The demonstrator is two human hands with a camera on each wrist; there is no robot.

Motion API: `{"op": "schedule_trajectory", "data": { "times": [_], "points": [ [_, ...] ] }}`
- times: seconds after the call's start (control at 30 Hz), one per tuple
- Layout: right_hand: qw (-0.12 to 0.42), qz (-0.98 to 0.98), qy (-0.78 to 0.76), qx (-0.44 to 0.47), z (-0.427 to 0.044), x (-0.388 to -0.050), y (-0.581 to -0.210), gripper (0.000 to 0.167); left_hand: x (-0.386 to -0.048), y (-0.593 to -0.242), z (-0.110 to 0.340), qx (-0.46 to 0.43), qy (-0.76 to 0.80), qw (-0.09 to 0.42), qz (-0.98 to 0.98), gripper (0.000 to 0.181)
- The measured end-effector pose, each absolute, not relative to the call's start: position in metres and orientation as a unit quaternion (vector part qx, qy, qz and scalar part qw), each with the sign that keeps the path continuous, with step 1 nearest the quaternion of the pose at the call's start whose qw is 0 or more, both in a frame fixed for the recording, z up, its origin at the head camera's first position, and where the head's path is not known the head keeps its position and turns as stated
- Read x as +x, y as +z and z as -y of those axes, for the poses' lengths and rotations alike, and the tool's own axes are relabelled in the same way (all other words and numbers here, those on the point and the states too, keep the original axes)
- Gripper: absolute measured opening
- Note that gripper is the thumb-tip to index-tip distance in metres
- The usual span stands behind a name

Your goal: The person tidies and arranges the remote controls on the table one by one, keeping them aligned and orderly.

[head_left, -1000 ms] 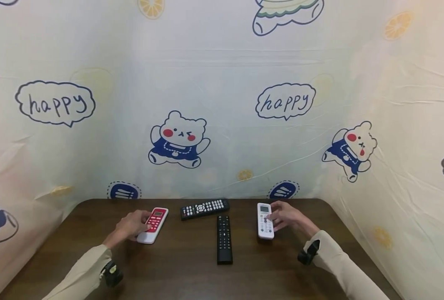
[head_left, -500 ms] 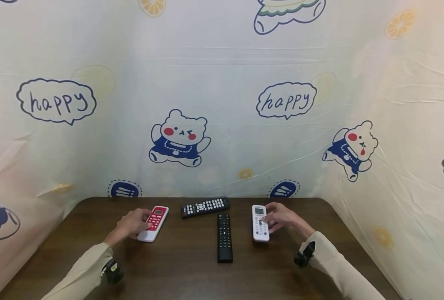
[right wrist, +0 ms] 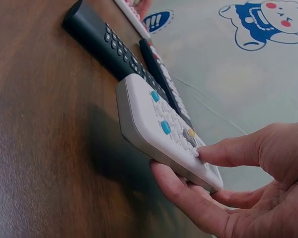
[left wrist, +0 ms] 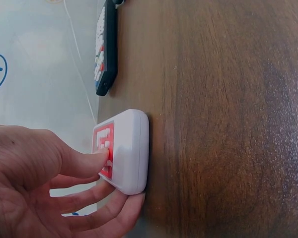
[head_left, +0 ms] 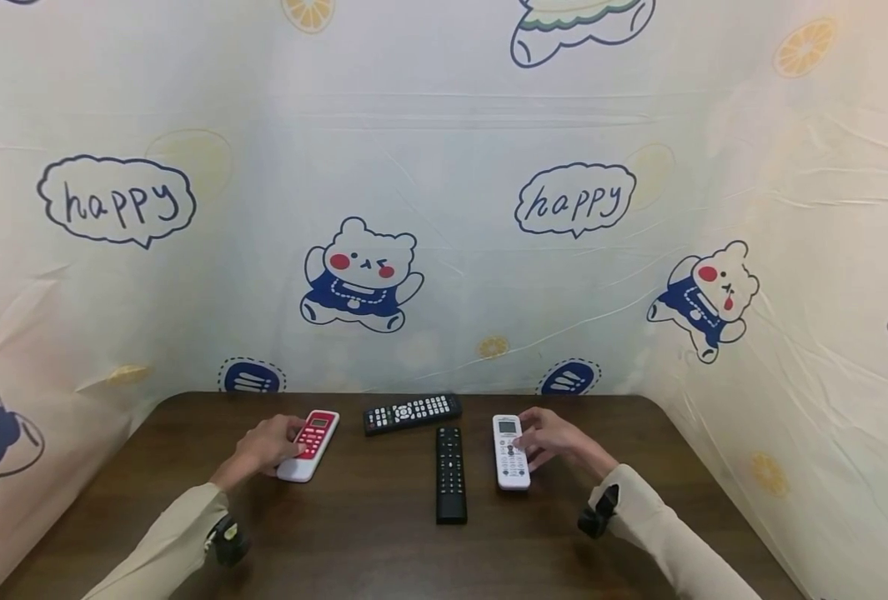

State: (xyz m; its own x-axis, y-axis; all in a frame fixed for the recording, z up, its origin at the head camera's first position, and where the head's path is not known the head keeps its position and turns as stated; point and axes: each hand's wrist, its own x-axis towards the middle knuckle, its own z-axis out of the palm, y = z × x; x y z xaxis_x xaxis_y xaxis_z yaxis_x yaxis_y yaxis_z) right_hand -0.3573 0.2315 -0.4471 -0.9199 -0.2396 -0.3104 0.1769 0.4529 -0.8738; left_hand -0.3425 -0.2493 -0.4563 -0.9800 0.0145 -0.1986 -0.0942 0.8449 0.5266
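Observation:
At the table's left, my left hand [head_left: 267, 446] grips a red-and-white remote control [head_left: 313, 446]. The left wrist view shows the thumb on the red face of this remote [left wrist: 130, 148] and fingers along its far edge; its white end lies at the tabletop. My right hand [head_left: 559, 435] pinches a white remote control [head_left: 511, 454], thumb on the buttons and fingers beneath. In the right wrist view this white remote [right wrist: 154, 116] is tilted and held above the table, its shadow below. Left of it lies a black remote [head_left: 451, 477], pointing lengthwise away from me.
A second black remote [head_left: 412, 414] with white buttons lies crosswise near the back edge of the brown wooden table [head_left: 353, 542]. A printed curtain [head_left: 459, 275] hangs behind the table and along both sides.
My right hand has moved left with the white remote, bringing it closer to the lengthwise black remote. My left hand and the red-and-white remote stay in place on the table.

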Motion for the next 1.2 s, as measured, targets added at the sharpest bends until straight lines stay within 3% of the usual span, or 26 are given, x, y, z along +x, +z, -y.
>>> {"op": "schedule_trajectory", "data": {
  "times": [1.2],
  "points": [
    [0.208,-0.827,-0.523,-0.025,-0.208,-0.358,-0.456,0.063,-0.342,-0.458,0.25,-0.001,0.27,0.091,-0.959,0.052]
  ]
}}
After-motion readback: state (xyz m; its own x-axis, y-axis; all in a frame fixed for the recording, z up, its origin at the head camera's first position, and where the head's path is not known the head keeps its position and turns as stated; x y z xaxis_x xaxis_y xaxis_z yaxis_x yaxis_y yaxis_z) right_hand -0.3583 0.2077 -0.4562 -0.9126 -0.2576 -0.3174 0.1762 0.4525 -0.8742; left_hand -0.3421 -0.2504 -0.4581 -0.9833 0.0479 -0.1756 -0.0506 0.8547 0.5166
